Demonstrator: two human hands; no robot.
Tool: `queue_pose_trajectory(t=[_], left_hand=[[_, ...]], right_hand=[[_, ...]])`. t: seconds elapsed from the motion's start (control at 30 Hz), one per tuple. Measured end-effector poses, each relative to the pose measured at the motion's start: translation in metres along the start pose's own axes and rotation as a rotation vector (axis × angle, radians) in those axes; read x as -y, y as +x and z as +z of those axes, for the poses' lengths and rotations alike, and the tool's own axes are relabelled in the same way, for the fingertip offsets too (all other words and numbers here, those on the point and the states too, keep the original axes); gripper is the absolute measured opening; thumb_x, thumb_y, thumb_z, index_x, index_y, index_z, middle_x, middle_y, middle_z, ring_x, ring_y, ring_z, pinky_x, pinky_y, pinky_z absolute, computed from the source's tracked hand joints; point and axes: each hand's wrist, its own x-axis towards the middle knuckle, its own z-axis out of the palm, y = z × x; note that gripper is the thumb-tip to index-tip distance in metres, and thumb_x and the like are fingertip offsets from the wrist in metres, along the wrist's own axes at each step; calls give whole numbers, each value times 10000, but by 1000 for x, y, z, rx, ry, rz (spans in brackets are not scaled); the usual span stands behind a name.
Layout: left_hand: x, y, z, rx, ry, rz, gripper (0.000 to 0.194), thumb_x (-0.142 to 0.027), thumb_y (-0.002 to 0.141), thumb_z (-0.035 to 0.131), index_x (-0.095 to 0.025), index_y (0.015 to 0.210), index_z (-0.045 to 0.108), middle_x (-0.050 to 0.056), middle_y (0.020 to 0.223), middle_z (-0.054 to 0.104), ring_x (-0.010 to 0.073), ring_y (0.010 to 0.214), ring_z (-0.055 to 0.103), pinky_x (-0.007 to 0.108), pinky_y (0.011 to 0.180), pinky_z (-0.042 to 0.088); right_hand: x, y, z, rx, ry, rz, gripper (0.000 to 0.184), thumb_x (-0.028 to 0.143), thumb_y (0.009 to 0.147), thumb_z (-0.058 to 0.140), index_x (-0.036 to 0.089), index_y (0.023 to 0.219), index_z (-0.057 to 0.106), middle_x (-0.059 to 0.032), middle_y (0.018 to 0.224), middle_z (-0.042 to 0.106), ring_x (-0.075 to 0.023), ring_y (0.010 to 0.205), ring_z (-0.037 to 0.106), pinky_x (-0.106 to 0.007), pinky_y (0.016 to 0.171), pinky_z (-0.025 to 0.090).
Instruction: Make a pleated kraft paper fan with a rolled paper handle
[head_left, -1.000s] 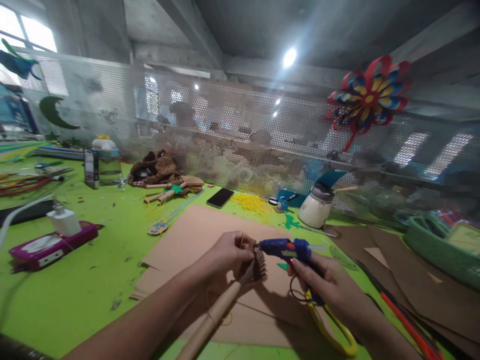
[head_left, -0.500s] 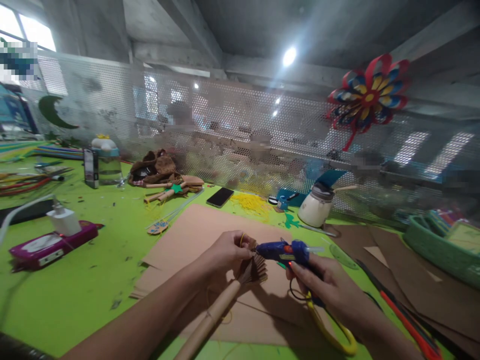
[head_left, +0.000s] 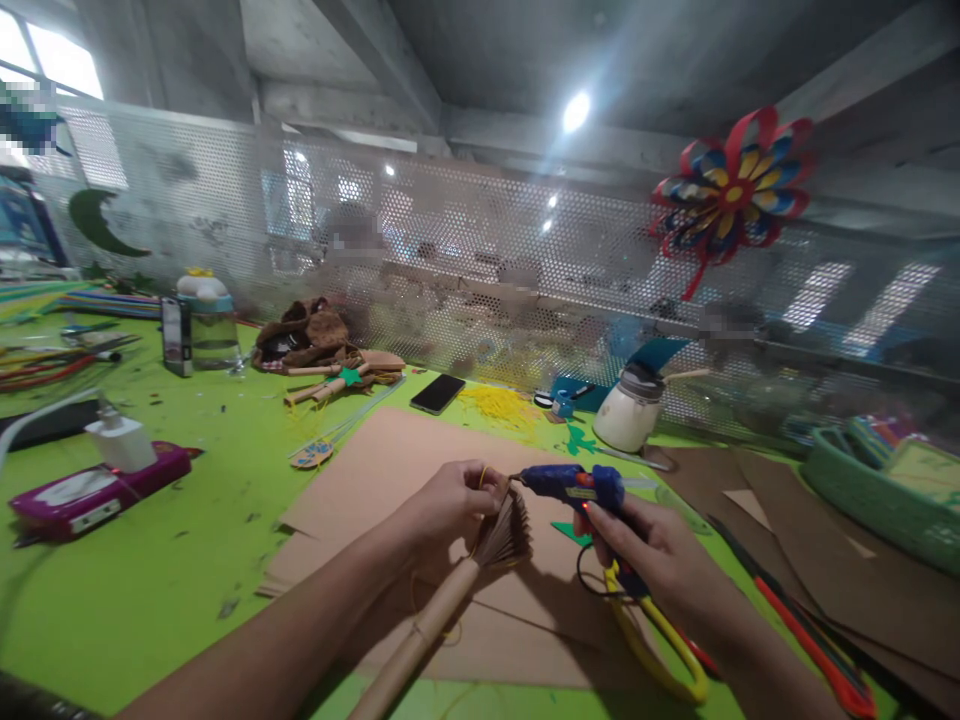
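Observation:
My right hand (head_left: 637,540) is wrapped round a blue hot glue gun (head_left: 574,485), a clear glue stick showing at its back. Its nozzle points left, at the upper edge of a pleated brown paper fan (head_left: 506,530). With fingers pinched, my left hand (head_left: 465,500) holds that fan by its top edge. The fan joins a rolled brown paper tube (head_left: 420,640) that slants toward me. Whether the nozzle touches the paper I cannot tell. Beneath both hands lie sheets of brown paper (head_left: 375,460). Yellow-handled scissors (head_left: 667,650) lie partly hidden below my right hand.
A purple power strip (head_left: 97,495) lies left. Farther back are a phone (head_left: 438,393), yellow paper shreds (head_left: 495,405) and a white jar (head_left: 628,410). A green basket (head_left: 877,500) and a red-handled tool (head_left: 810,640) are right. A perforated metal screen (head_left: 465,270) stands behind.
The glue gun has shifted slightly up and right, its nozzle now at the fan's top edge. The fan has turned so its pleats show more fully.

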Motion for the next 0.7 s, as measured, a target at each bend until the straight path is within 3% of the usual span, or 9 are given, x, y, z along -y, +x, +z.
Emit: queue_pose_trajectory(t=[0.3, 0.47, 0.7], left_hand=[[2, 0, -3, -10, -2, -37, 136, -196, 576, 626, -144, 702, 616, 16, 699, 608, 155, 675, 535, 288, 665, 390], [3, 1, -5, -26, 19, -41, 197, -339, 679, 669, -154, 730, 621, 19, 738, 614, 155, 693, 529, 288, 669, 389], [7, 5, -8, -31, 52, -48, 301, -429, 657, 730, -157, 703, 609, 10, 704, 603, 153, 690, 506, 288, 675, 375]], right_hand=[[2, -1, 2, -34, 21, 22, 473, 584, 855, 501, 139, 850, 660, 11, 592, 498, -116, 523, 414, -242, 476, 274], [0, 2, 6, -37, 29, 10, 465, 584, 857, 498, 146, 831, 650, 6, 591, 518, -124, 536, 444, -241, 490, 308], [-2, 2, 7, -140, 44, 11, 445, 571, 859, 512, 155, 813, 664, 1, 598, 546, -130, 548, 453, -250, 508, 316]])
